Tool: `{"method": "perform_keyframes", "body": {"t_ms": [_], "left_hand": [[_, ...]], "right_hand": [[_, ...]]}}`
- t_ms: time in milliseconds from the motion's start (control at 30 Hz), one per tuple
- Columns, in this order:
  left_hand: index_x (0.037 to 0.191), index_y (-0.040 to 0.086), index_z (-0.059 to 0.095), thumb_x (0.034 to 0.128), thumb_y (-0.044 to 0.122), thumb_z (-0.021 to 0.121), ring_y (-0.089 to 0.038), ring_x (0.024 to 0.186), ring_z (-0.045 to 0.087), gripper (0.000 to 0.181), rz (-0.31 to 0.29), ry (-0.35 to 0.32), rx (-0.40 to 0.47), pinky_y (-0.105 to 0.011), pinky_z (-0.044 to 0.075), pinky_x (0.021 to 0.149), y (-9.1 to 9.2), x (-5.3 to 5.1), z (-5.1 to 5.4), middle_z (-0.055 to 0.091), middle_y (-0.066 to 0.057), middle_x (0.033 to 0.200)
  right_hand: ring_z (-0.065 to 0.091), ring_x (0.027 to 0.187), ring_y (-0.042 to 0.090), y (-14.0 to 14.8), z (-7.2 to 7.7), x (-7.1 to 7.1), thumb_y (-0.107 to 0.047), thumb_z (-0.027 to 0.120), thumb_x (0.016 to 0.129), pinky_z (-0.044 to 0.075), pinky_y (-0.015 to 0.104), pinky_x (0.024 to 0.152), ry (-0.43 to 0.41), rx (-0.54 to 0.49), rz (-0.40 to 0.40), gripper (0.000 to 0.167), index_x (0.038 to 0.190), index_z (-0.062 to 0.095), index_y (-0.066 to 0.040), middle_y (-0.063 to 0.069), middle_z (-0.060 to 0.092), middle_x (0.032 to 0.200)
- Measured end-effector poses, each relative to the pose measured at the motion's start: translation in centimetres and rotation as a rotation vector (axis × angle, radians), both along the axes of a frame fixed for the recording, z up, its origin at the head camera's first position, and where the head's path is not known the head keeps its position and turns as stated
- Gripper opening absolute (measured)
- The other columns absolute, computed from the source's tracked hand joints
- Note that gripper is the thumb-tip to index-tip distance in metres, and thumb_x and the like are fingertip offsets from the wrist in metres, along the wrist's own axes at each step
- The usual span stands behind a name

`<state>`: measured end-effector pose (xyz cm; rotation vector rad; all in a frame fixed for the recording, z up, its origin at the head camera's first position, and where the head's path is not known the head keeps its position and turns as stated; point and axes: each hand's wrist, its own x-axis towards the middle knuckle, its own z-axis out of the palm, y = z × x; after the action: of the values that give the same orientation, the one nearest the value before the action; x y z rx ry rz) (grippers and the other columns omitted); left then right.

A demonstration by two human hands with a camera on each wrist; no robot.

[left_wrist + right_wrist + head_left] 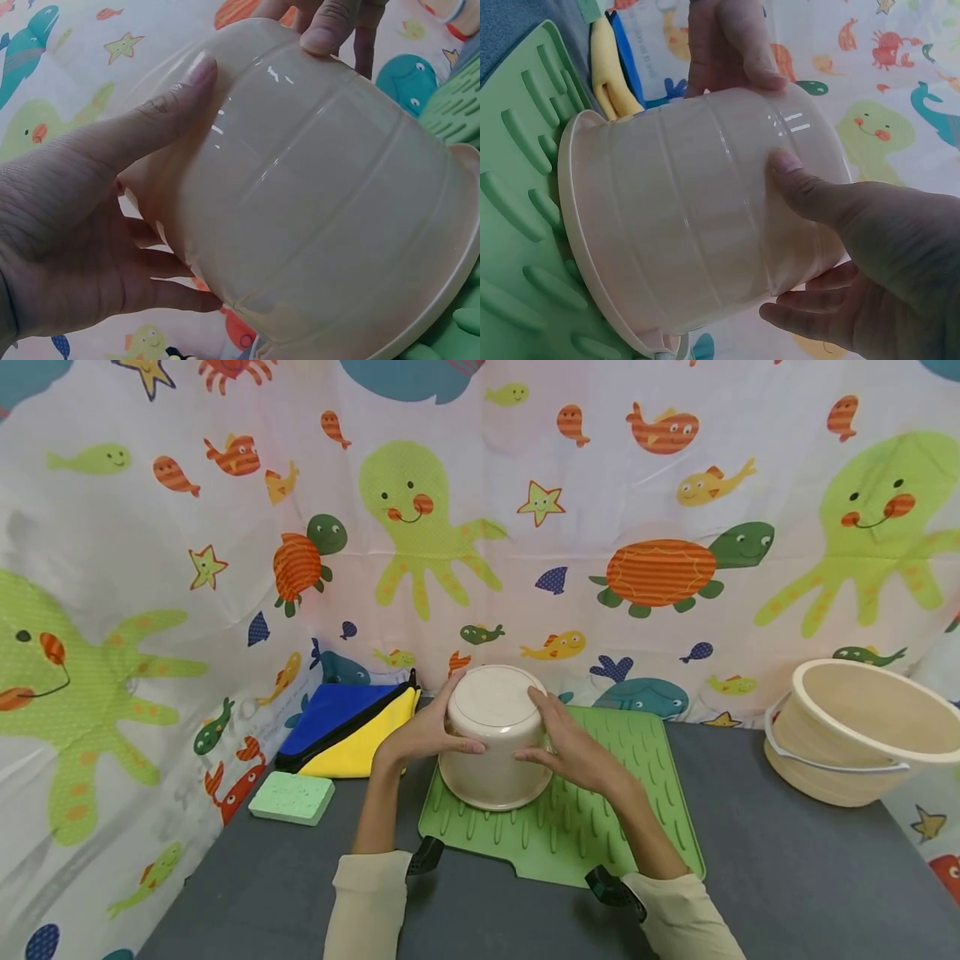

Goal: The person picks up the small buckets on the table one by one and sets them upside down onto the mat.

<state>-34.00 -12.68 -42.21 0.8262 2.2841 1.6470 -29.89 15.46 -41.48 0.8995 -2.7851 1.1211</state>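
Note:
A cream plastic bucket [495, 760] stands upside down on the green drying mat [622, 810], its base facing up and its rim touching the mat's ridges. My left hand [423, 731] grips the bucket's left side near the base, thumb on the front wall and fingers around the far side. On the opposite side my right hand [573, 743] holds it the same way. Both thumbs press the ribbed wall in the left wrist view, where the left hand [90, 217] is nearest. The right hand [877, 255] spans the wall in the right wrist view.
A second cream bucket [832, 777] with a grey handle stands upright at the right. Blue and yellow cloths [363, 743] with black edging lie at the back left, a pale green sponge [292, 797] in front of them. A sea-animal printed curtain [525, 552] encloses the dark table [495, 910].

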Motion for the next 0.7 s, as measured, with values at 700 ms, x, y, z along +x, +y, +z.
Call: {"method": "perform_keyframes", "body": {"t_ms": [700], "left_hand": [[0.166, 0.042, -0.001, 0.0779, 0.031, 0.095, -0.028, 0.153, 0.039, 0.131, -0.011, 0.024, -0.03, -0.062, 0.029, 0.128, -0.37, -0.04, -0.5, 0.033, -0.001, 0.167]], "right_hand": [[0.022, 0.158, 0.051, 0.9, 0.14, -0.26, -0.021, 0.082, 0.091, 0.035, 0.069, 0.12, 0.013, 0.021, 0.009, 0.106, 0.169, 0.011, -0.01, 0.029, 0.013, 0.172]]}}
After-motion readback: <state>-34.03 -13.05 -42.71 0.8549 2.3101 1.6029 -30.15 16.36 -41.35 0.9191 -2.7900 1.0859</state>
